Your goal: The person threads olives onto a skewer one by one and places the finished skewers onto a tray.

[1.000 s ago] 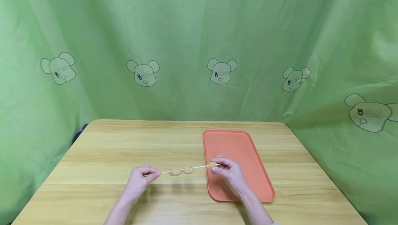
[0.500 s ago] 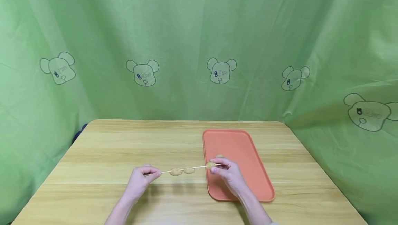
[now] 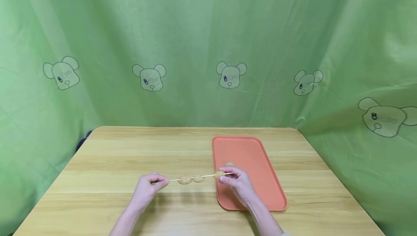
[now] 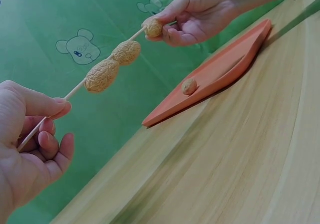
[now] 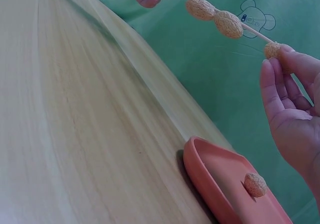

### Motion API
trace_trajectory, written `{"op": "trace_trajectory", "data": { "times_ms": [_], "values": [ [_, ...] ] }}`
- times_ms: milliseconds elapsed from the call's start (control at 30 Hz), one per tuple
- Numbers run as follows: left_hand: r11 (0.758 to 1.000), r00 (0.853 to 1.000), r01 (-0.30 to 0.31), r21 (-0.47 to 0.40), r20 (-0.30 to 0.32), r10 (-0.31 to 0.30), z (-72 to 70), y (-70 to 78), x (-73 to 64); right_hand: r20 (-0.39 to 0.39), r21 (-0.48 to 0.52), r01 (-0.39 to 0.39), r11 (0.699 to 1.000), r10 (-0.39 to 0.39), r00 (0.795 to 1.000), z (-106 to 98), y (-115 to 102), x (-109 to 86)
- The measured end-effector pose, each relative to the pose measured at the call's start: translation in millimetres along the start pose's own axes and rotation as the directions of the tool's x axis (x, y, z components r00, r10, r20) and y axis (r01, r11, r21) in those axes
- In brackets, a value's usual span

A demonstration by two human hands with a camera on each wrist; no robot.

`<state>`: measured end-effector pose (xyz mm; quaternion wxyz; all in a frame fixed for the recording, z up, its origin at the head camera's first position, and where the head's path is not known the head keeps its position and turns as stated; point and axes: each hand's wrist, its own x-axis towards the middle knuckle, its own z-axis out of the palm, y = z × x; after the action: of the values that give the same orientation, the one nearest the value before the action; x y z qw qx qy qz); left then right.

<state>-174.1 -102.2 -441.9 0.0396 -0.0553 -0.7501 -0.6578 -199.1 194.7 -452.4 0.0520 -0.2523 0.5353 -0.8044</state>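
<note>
My left hand (image 3: 145, 189) pinches a thin wooden skewer (image 3: 208, 175) near its left end, holding it above the table. Two wrinkled brown balls (image 4: 101, 75) sit threaded side by side on the skewer's middle. Toward the other end, my right hand (image 3: 241, 185) pinches a third wrinkled ball (image 5: 272, 49) between thumb and fingers. The skewer runs through this ball, and its tip shows past it in the head view. Bare stick separates the third ball from the pair. Another wrinkled ball (image 4: 189, 86) lies on the orange tray (image 4: 227, 66), partly behind my right hand in the head view.
The tray lies lengthwise on the right half of the wooden table (image 3: 137, 149), under my right hand. A green curtain (image 3: 189, 29) printed with bear heads hangs behind and along both sides of the table.
My right hand has shifted slightly left with its ball, and a little more of the skewer tip sticks out past it. The left hand has barely moved.
</note>
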Motion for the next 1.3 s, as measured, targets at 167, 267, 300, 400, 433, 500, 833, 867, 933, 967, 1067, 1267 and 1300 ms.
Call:
{"op": "trace_trajectory", "data": {
  "times_ms": [167, 267, 300, 400, 433, 500, 833, 867, 933, 967, 1067, 1267, 1300],
  "values": [
    [1.000, 1.000, 0.004, 0.004, 0.006, -0.004, -0.6, -1.6, -1.0, -0.038, -0.038, -0.025, 0.999, 0.024, 0.999, 0.7, 2.1, -0.2],
    [1.000, 1.000, 0.003, 0.006, 0.004, -0.003, -0.8, -2.7, -1.4, -0.030, -0.013, -0.032, 0.999, 0.032, 0.999, 1.2, 3.8, -1.2],
    [1.000, 1.000, 0.001, 0.006, 0.005, -0.002, -0.7, -3.0, -1.5, -0.025, -0.002, -0.033, 0.999, 0.033, 0.999, 1.4, 4.5, -1.6],
    [1.000, 1.000, -0.010, 0.006, 0.011, 0.010, 0.0, -3.9, -1.7, -0.006, 0.038, -0.030, 0.999, 0.030, 1.000, 2.4, 6.2, -3.0],
    [1.000, 1.000, -0.012, 0.006, 0.014, 0.012, 0.3, -4.1, -1.8, -0.001, 0.050, -0.028, 0.998, 0.028, 1.000, 2.7, 6.6, -3.5],
    [1.000, 1.000, -0.008, 0.006, 0.018, 0.008, 0.7, -4.7, -1.7, 0.006, 0.064, -0.024, 0.998, 0.024, 1.000, 3.4, 7.4, -4.3],
    [1.000, 1.000, -0.001, -0.019, 0.001, 0.001, 2.6, -4.3, -0.6, 0.009, 0.076, -0.008, 0.997, 0.007, 1.000, 5.4, 9.4, -2.9],
    [1.000, 1.000, 0.002, -0.023, 0.000, -0.002, 2.7, -4.0, -0.4, 0.009, 0.076, -0.007, 0.997, 0.006, 1.000, 5.7, 9.4, -2.6],
    [1.000, 1.000, 0.006, -0.025, 0.000, -0.006, 2.8, -3.4, 0.0, 0.014, 0.078, -0.003, 0.997, 0.002, 1.000, 6.5, 9.5, -2.2],
    [1.000, 1.000, 0.007, -0.025, 0.002, -0.007, 2.9, -2.9, 0.0, 0.017, 0.079, -0.001, 0.997, 0.000, 1.000, 6.8, 9.5, -2.0],
    [1.000, 1.000, 0.006, -0.027, 0.006, -0.006, 3.0, -2.0, 0.3, 0.027, 0.085, 0.006, 0.996, -0.008, 1.000, 7.4, 9.5, -1.2],
    [1.000, 1.000, 0.002, -0.025, 0.017, -0.001, 2.9, -0.3, 0.6, 0.028, 0.086, 0.003, 0.996, -0.005, 1.000, 8.4, 9.8, 0.4],
    [1.000, 1.000, 0.003, -0.023, 0.020, -0.002, 2.9, -0.4, 0.7, 0.027, 0.084, 0.000, 0.996, -0.002, 1.000, 8.4, 10.1, 0.5]
  ]
}}
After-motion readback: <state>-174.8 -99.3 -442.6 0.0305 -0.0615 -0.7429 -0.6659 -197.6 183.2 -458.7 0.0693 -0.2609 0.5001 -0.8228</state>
